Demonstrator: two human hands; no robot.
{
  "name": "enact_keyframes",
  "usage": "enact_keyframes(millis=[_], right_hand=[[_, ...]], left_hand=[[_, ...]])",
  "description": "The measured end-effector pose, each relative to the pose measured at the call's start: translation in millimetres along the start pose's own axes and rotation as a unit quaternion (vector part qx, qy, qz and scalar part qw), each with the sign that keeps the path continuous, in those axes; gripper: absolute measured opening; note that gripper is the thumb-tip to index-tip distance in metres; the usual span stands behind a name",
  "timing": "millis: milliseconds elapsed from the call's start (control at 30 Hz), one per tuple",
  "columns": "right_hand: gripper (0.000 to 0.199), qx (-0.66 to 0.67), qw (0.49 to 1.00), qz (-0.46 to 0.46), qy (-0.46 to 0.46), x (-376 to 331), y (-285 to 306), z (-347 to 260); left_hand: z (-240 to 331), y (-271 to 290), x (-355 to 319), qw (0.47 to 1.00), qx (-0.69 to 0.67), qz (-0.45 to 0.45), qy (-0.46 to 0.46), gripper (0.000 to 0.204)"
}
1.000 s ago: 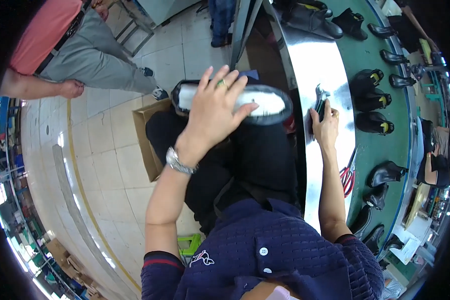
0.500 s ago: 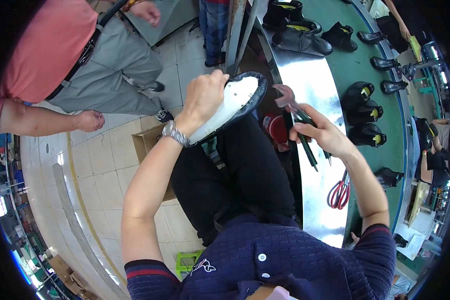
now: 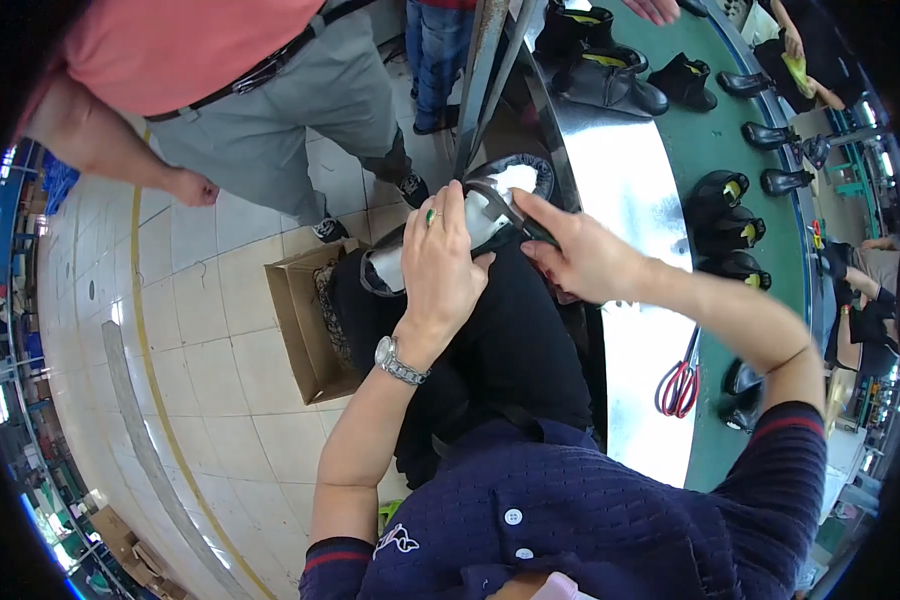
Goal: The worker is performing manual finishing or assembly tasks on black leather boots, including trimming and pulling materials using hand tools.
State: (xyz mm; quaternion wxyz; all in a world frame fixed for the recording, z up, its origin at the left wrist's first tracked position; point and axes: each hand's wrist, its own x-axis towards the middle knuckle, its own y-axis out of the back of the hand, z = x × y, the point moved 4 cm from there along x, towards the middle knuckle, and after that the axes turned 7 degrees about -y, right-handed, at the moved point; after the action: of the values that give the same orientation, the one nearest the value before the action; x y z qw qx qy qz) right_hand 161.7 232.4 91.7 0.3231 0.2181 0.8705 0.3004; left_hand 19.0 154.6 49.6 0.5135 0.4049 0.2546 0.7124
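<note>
A black shoe upper [image 3: 536,166] with a white sole side facing up lies across my thighs, its toe end pointing away and to the right. My left hand [image 3: 438,262] lies over its middle, holding it against my legs and hiding part of the sole. In my right hand [image 3: 585,258] are pliers with dark green handles [image 3: 539,233]. The metal jaws [image 3: 492,199] rest at the shoe's edge near my left fingertips. Whether they grip the leather, I cannot tell.
On my right runs a shiny metal ledge [image 3: 635,300] with red-handled scissors [image 3: 678,388]. Beyond it, a green belt [image 3: 705,145] carries several black shoes [image 3: 602,82]. An open cardboard box [image 3: 300,345] stands left of my legs. A person in grey trousers [image 3: 335,100] stands ahead.
The shoe has come down onto my lap, and my left hand has shifted right and lower over it. My right hand has brought the pliers left to the shoe. The nearby person has moved right.
</note>
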Motion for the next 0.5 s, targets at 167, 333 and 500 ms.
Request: enact_keyframes(millis=[167,333,500], right_hand=[[0.055,-0.049,0.995,0.069,0.044,-11.9,-15.1,5.9],[0.059,-0.344,0.938,0.030,0.044,-8.4,22.1,-15.1],[0.059,-0.085,0.975,0.125,0.161,7.3,45.6,-38.4]], left_hand=[[4.2,-0.6,-8.4,0.997,0.016,0.051,-0.051,0.080],[-1.1,-4.4,-13.4,0.984,0.106,0.052,-0.130,0.075],[0.0,-13.6,-12.2,0.967,0.194,0.034,-0.160,0.071]])
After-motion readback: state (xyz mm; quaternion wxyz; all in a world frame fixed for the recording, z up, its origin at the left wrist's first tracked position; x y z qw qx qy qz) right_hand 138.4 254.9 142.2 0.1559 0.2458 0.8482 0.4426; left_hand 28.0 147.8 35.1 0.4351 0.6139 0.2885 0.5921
